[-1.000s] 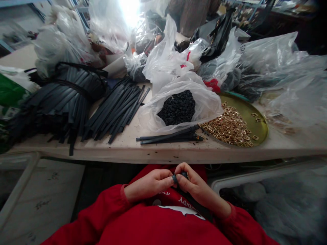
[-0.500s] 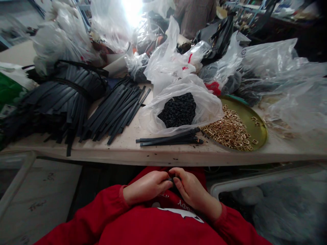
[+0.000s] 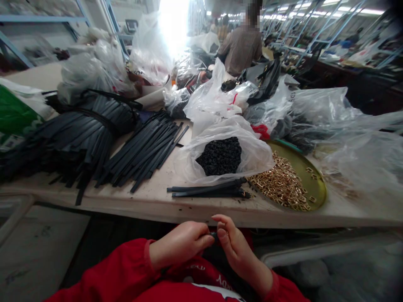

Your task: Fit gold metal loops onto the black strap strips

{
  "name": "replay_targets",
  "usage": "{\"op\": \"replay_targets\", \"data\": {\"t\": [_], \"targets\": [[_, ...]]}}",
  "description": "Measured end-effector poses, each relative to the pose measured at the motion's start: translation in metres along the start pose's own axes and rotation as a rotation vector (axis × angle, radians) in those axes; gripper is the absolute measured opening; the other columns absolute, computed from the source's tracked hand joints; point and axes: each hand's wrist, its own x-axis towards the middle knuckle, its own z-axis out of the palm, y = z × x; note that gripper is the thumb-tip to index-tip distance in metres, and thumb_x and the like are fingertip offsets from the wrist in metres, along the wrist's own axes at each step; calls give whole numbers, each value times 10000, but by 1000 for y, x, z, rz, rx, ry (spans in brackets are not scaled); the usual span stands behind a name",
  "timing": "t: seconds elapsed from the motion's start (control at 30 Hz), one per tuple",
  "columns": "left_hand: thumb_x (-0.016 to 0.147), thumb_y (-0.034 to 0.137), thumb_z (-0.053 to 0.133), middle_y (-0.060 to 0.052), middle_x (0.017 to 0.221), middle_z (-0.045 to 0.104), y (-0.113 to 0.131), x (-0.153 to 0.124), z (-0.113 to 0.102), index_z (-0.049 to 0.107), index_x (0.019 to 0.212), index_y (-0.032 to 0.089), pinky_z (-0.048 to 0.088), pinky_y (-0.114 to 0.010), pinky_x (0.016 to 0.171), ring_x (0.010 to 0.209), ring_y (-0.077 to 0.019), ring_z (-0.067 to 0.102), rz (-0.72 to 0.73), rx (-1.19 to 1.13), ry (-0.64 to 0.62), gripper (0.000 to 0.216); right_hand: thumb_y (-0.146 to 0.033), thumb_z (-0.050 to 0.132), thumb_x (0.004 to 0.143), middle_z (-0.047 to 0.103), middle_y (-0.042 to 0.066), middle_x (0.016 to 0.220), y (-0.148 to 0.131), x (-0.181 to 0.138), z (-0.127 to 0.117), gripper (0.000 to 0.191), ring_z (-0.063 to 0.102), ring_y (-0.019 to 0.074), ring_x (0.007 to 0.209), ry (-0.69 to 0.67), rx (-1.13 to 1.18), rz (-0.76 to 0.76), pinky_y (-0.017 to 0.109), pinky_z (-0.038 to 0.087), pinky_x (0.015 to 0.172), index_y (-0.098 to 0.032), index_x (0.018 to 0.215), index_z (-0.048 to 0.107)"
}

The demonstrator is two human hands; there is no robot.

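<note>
In front of my lap, below the bench edge, my hands are close together. Between thumb and curled fingers my left hand [image 3: 185, 242] pinches a small dark strap end [image 3: 214, 235]. My right hand [image 3: 234, 245] meets it from the other side, thumb and bent fingers at the same piece, forefinger raised. Most of the strap is hidden by the hands. Just beyond them, a few finished-looking black straps [image 3: 204, 191] lie on the bench, one with a gold buckle at its right end. Behind these, an opened plastic bag [image 3: 189, 161] holds small black loops [image 3: 220, 156].
A round golden tray [image 3: 319, 188] holds many gold buckles [image 3: 283, 180]. Loose black strips [image 3: 145, 151] and a tied bundle [image 3: 85, 134] lie left. Plastic bags [image 3: 317, 105] crowd the back of the bench [image 3: 132, 205]. Farther off, a person [image 3: 241, 48] faces away.
My view has tilted up, so the bench sits lower and more of the room shows. Both hands remain together at the dark strap; the right forefinger is now straighter and lifted.
</note>
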Motion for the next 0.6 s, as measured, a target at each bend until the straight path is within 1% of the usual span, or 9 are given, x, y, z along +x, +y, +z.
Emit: {"op": "replay_targets", "data": {"t": [0.1, 0.17, 0.2, 0.27, 0.33, 0.4, 0.47, 0.53, 0.6], "targets": [[870, 295, 362, -11, 673, 627, 7, 11, -6, 588, 757, 165, 346, -214, 515, 574, -132, 535, 71, 109, 23, 284, -348, 262, 920, 471, -20, 658, -3, 10, -5, 291, 473, 132, 558, 41, -12, -4, 252, 363, 530, -220, 1156, 373], [876, 328, 374, -28, 722, 641, 13, 26, -13, 590, 794, 169, 378, -230, 551, 624, -156, 566, 129, 202, 83, 281, -359, 258, 917, 475, -16, 657, -6, 21, -17, 305, 484, 137, 564, 134, -51, -16, 255, 378, 540, -208, 1156, 374], [866, 356, 407, -41, 765, 647, 14, 35, -17, 592, 828, 168, 396, -245, 582, 670, -177, 580, 156, 265, 141, 266, -370, 265, 913, 487, -9, 667, -7, 28, -26, 314, 491, 142, 572, 214, -99, -15, 259, 384, 546, -202, 1154, 377], [825, 378, 497, -75, 875, 646, 14, 54, -27, 580, 933, 163, 425, -291, 672, 785, -223, 590, 196, 406, 268, 255, -401, 305, 896, 533, 21, 723, -5, 46, -47, 338, 520, 161, 617, 402, -270, 9, 275, 396, 575, -187, 1142, 394], [804, 303, 543, -102, 964, 625, 8, 72, -35, 552, 1019, 153, 427, -338, 763, 883, -251, 572, 209, 557, 373, 262, -420, 352, 876, 579, 67, 807, 3, 64, -68, 362, 553, 195, 690, 541, -519, 74, 304, 404, 620, -169, 1126, 428], [816, 193, 507, -111, 994, 609, 0, 84, -38, 538, 1053, 146, 421, -362, 806, 930, -253, 555, 214, 696, 417, 243, -387, 368, 874, 607, 99, 813, 16, 79, -86, 340, 572, 222, 705, 555, -763, 183, 325, 401, 633, -152, 1092, 481], [829, 123, 448, -112, 999, 599, -7, 91, -36, 515, 1096, 138, 426, -363, 809, 951, -244, 548, 224, 808, 419, 275, -338, 371, 874, 621, 102, 774, 29, 87, -96, 315, 578, 221, 678, 543, -868, 256, 328, 405, 630, -141, 1081, 504], [838, 99, 414, -109, 997, 593, -10, 95, -33, 484, 1134, 138, 439, -346, 787, 941, -231, 554, 231, 909, 406, 307, -307, 384, 866, 627, 110, 806, 37, 85, -97, 315, 582, 225, 724, 612, -843, 211, 341, 423, 670, -128, 1099, 496], [843, 94, 396, -101, 973, 593, -9, 99, -31, 482, 1120, 146, 454, -319, 738, 897, -218, 572, 211, 1006, 391, 294, -282, 388, 860, 621, 130, 900, 37, 73, -85, 312, 571, 236, 837, 706, -764, 63, 372, 428, 758, -122, 1107, 494]]}}
